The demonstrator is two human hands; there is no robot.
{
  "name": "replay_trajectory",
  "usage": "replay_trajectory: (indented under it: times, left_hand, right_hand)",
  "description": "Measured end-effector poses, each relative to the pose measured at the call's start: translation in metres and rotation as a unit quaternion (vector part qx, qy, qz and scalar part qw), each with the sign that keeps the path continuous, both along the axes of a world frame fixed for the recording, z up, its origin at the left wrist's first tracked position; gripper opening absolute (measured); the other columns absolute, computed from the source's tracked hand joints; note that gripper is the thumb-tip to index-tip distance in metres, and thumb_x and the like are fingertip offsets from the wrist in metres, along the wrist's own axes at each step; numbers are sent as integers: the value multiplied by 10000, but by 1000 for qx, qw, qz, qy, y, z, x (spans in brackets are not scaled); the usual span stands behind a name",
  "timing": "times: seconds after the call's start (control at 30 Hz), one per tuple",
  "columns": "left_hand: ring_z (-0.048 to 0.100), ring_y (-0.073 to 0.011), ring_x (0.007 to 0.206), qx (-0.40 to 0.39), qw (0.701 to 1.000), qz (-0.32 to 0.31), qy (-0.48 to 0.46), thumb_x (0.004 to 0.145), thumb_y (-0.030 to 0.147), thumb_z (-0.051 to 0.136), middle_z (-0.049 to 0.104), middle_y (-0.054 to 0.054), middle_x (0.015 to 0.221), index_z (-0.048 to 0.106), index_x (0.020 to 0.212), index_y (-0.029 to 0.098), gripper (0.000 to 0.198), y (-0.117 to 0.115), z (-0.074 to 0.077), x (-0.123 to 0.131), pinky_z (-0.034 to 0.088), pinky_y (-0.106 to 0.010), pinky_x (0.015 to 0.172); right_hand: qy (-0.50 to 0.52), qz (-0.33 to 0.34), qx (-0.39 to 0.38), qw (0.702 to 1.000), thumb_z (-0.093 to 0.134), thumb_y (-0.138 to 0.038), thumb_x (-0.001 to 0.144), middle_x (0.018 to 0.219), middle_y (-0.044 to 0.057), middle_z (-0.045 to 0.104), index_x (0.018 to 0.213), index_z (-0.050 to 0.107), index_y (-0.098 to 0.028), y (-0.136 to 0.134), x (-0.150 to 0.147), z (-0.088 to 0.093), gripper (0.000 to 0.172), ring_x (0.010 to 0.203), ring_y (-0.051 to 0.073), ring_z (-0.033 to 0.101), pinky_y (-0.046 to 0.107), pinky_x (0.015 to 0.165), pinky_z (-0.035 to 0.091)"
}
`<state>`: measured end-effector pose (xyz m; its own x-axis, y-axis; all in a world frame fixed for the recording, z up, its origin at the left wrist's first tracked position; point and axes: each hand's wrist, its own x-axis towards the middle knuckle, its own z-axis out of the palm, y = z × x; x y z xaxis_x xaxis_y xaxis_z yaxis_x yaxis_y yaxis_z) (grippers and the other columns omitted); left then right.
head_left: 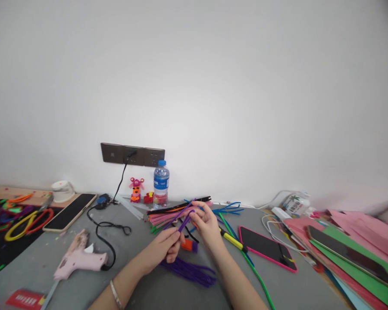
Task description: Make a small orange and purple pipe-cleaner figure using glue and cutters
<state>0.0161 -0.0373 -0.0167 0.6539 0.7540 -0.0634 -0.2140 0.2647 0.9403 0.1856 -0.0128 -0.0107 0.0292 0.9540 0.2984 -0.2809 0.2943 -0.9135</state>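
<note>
Purple pipe cleaners point(185, 221) run between my two hands above the middle of the table. My left hand point(168, 246) is closed around their lower part, with the thumb on top. The fingers of my right hand point(204, 220) pinch the upper part. Below my hands lies a loose bunch of purple pipe cleaners point(194, 272). Just behind my hands is a pile of pink pipe cleaners point(161, 218), with black, orange and green ones among it. A small orange and purple piece point(189, 245) sits under my hands, partly hidden.
At left lie a pink glue gun point(80, 258), its black cord, scissors point(29, 226) and a phone point(70, 212). A water bottle point(161, 185) and a small pink figure point(136, 189) stand by the wall. At right are a yellow pen point(232, 240), a pink-edged tablet point(267, 248) and coloured sheets point(336, 245).
</note>
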Motion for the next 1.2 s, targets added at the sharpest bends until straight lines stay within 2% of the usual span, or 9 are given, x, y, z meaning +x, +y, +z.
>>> replay_trajectory:
  times: [0.1,0.2,0.33,0.53,0.67,0.8,1.0,1.1,1.2]
  left_hand:
    - [529,-113,447,-50,999,5,-22,829,524,569,519,36,531,519,793,171,359,-4,2,4,408,-229,477]
    - [601,-149,518,-93,995,7,-36,820,505,588,587,-3,601,526,821,169,342,-7,6,5,466,-260,510]
    - [489,-83,483,-112,993,-1,-46,831,463,602,549,5,644,546,837,157,311,-9,9,5,368,-184,423]
    - [147,-37,415,-124,991,-34,-36,830,481,613,262,106,547,503,791,185,318,-6,9,0,93,-173,380]
    - [144,-39,442,-80,996,1,-36,839,478,603,263,101,573,560,862,159,322,-3,9,-3,118,-181,407]
    - [162,-34,444,-77,996,26,-46,808,474,641,290,104,568,585,919,146,351,0,8,-2,145,-180,422]
    - [361,-52,423,-6,994,110,7,735,564,671,462,70,533,547,776,171,415,2,4,3,256,-190,420]
    - [462,-72,466,17,993,109,31,733,565,673,551,27,560,572,725,150,427,2,4,3,339,-196,458]
    - [569,-103,546,-4,996,92,22,726,554,687,653,-33,664,624,784,128,435,2,6,1,425,-216,528]
  right_hand:
    - [-16,9,2,1000,765,-371,720,788,34,729,923,664,-195,3,4,-4,287,778,199,683,317,768,518]
    - [-25,7,-9,1000,762,-364,727,830,47,742,935,689,-190,3,7,-4,280,820,208,687,324,796,516]
    - [-14,5,-14,1000,767,-371,723,795,39,741,1031,635,-195,0,7,1,378,799,219,697,356,808,520]
    - [-17,-8,5,1000,789,-368,699,723,3,715,973,625,-201,-3,5,7,360,724,186,688,314,761,522]
    - [-7,-35,0,999,793,-379,691,689,0,706,961,617,-201,-2,9,9,368,727,192,684,303,727,522]
    - [8,-25,-23,999,743,-451,728,886,58,723,1043,593,-205,-1,7,5,427,804,206,675,334,756,526]
    - [-176,26,24,984,699,-451,756,682,1,608,778,643,-177,-8,-10,-5,280,601,140,539,254,578,452]
    - [-277,-14,85,957,656,-377,804,684,-7,567,755,649,-179,-12,-13,-4,204,620,133,489,237,568,409]
    - [-262,-19,69,962,639,-405,814,650,-6,568,723,639,-174,-11,-9,0,247,588,135,500,240,546,409]
